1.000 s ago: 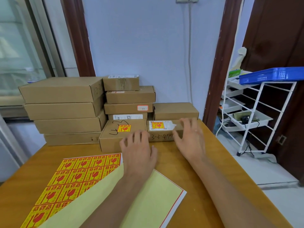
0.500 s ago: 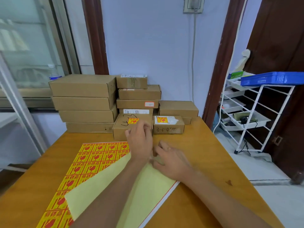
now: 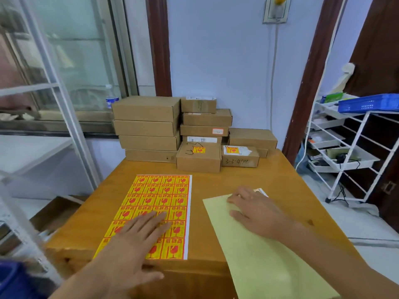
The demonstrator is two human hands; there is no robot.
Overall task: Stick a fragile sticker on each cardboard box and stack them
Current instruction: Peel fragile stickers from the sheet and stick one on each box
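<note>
A sheet of yellow and red fragile stickers (image 3: pixel 160 197) lies flat on the wooden table (image 3: pixel 216 182). My left hand (image 3: pixel 138 240) presses on its near part with straight fingers. My right hand (image 3: pixel 252 208) rests flat on a pale yellow backing sheet (image 3: pixel 259 255) to the right. Two small cardboard boxes stand at the table's far side, each with a fragile sticker on top: a left box (image 3: pixel 198 158) and a right box (image 3: pixel 239 156). Behind them are stacks of plain cardboard boxes (image 3: pixel 149 126).
A white wire rack (image 3: pixel 349 156) with trays and a blue crate (image 3: pixel 371 103) stands to the right of the table. A window and a metal frame are on the left. A bottle (image 3: pixel 111 99) sits on the sill behind the stacks.
Both hands drew back from the two stickered boxes. The folded backing sheet now lies apart on the right, and the sticker sheet lies fully uncovered under my left hand.
</note>
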